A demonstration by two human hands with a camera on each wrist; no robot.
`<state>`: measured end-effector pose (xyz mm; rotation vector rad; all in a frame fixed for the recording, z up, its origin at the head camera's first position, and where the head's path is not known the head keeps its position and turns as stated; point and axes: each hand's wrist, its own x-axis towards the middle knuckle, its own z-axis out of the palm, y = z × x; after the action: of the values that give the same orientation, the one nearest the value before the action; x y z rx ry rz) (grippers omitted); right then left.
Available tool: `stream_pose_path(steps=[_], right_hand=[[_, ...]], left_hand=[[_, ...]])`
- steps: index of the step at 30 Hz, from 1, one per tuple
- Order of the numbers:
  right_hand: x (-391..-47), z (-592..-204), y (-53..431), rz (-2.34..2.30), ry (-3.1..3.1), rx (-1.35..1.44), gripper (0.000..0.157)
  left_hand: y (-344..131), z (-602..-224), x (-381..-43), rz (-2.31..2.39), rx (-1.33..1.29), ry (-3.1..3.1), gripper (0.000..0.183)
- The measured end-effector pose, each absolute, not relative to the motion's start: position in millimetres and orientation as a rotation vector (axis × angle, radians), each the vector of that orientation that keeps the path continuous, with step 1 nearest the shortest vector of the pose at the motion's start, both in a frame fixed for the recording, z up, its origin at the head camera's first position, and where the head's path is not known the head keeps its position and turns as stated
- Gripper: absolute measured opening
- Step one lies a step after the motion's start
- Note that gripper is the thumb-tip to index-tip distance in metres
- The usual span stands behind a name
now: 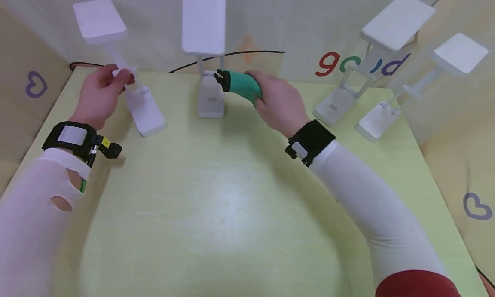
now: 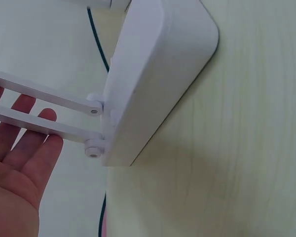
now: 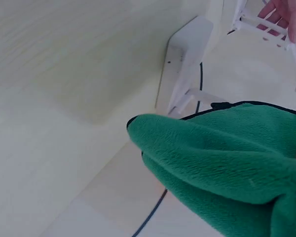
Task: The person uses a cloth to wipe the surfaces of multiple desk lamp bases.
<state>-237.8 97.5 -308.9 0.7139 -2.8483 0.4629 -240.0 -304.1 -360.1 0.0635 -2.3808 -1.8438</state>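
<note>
My left hand (image 1: 97,94) grips the slim support of the leftmost white folding stand (image 1: 146,114) between thumb and fingers. In the left wrist view, the fingers (image 2: 44,153) lie against the twin bars, beside the thick base (image 2: 153,94) that stands on the table. A green cloth (image 1: 244,86) with black edging is bunched in my right hand (image 1: 280,103), its end pointing left at the support of the second white stand (image 1: 211,97). Seen from the right wrist, the folded cloth (image 3: 212,153) overlaps part of that stand (image 3: 187,52).
Two more white stands, one taller (image 1: 336,105) and one smaller (image 1: 377,121), are at the table's back right. The pale wood-grain table (image 1: 216,211) meets a printed wall (image 1: 301,39) behind. Dark cables (image 1: 255,52) run along that wall.
</note>
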Motion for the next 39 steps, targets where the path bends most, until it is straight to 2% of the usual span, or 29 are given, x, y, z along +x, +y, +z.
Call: stream_pose_path(steps=[11, 24, 30, 39], right_hand=[[-225, -300, 74, 0.423, -2.744, 0.827, 0.052], [-211, -312, 33, 0.36, -2.683, 1.004, 0.051], [-197, -337, 4, 0.167, -2.577, 1.213, 0.047], [-172, -375, -27, -0.158, -2.694, 1.551, 0.047]], left_hand=[[-253, -352, -238, -1.732, -0.172, -2.65, 0.046], [-246, -342, -240, -1.754, -0.326, -2.772, 0.049], [-251, -339, -240, -1.721, -0.367, -2.792, 0.046], [-249, -337, -238, -1.557, -0.403, -2.898, 0.052]])
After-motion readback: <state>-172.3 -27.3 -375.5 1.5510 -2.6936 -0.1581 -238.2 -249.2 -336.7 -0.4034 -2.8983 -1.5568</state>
